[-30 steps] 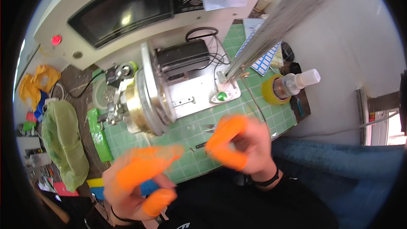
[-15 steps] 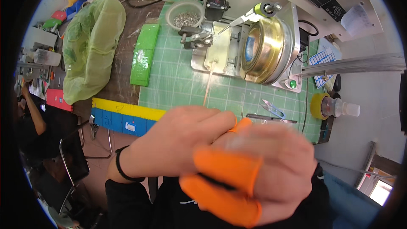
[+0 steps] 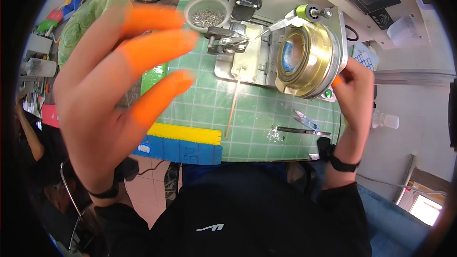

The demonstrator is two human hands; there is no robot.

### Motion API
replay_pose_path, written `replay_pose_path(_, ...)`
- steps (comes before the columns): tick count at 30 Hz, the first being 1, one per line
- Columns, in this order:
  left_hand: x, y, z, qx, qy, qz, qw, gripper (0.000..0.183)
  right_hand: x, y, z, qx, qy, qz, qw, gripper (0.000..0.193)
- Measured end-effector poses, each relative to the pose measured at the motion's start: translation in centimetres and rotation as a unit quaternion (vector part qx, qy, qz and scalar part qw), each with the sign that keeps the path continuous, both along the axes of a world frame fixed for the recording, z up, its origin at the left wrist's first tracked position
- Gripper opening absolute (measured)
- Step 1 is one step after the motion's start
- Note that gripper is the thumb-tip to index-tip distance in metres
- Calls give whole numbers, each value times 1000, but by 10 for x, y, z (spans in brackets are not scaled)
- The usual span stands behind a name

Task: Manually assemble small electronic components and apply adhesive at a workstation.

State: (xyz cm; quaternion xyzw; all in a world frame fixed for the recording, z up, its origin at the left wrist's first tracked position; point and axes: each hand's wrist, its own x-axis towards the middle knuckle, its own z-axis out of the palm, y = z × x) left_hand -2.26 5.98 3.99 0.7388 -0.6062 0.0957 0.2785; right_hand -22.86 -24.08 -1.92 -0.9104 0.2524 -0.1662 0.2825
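My left hand [image 3: 100,81] is raised over the mat's left side, blurred, with orange finger cots on its spread fingers and nothing in it. My right hand [image 3: 357,95] reaches to the right side of a bench machine, beside its green button [image 3: 328,93]; its fingertips are mostly hidden behind the plate, with a bit of orange cot showing. A brass-coloured ring [image 3: 312,66] is mounted on this machine. Left of the ring, a toggle clamp [image 3: 228,40] sits over a pale block [image 3: 247,52]. A thin wooden stick [image 3: 233,109] runs from the block toward me.
A bowl [image 3: 188,12] of small metal pieces stands behind the clamp. Thread snips [image 3: 306,120] and dark tweezers [image 3: 304,131] lie on the green mat [image 3: 257,128]. Yellow and blue strips [image 3: 190,145] line the near edge. Left are a green block [image 3: 151,78] and pale-green cloth [image 3: 78,31].
Both hands were together at the near edge of the mat. They have parted: the left is up and to the left, the right is at the machine's right side.
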Motion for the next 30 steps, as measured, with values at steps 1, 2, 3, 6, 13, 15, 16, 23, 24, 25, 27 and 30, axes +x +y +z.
replay_pose_path(1,2,-18,-3,0,-8,-10,1000,34,3,-7,-14,-3,2,-3,1000,14)
replay_pose_path(2,2,-33,-3,-1,-8,-8,1000,34,11,-8,-24,172,-79,36,981,15)
replay_pose_path(3,1,-48,-6,-26,-4,-37,999,33,16,-8,-30,342,-156,74,924,16)
replay_pose_path(6,-2,-79,-18,-53,2,-62,997,33,21,3,-37,388,-172,50,904,18)
replay_pose_path(13,-13,-122,-61,-85,14,-82,993,33,30,13,-32,163,-186,74,966,20)
replay_pose_path(15,-15,-127,-67,-92,9,-74,993,32,29,13,-35,164,-196,76,964,19)
replay_pose_path(16,-14,-131,-69,-123,-9,-77,989,31,29,10,-38,240,-204,70,946,19)
replay_pose_path(23,-2,-57,-42,-67,-64,-50,994,29,-18,-13,-18,-5,-114,53,992,16)
replay_pose_path(24,4,-52,-48,-55,-61,-40,996,30,-24,-12,-9,-41,-87,59,994,15)
replay_pose_path(25,8,-45,-51,-37,-63,-24,997,31,-25,-10,-8,-39,-87,56,994,15)
replay_pose_path(27,16,-36,-61,-32,-90,-4,995,30,-21,-2,-4,-112,-101,71,986,12)
replay_pose_path(30,21,-41,-70,-19,-99,29,994,30,-10,2,-13,-119,-138,44,982,15)
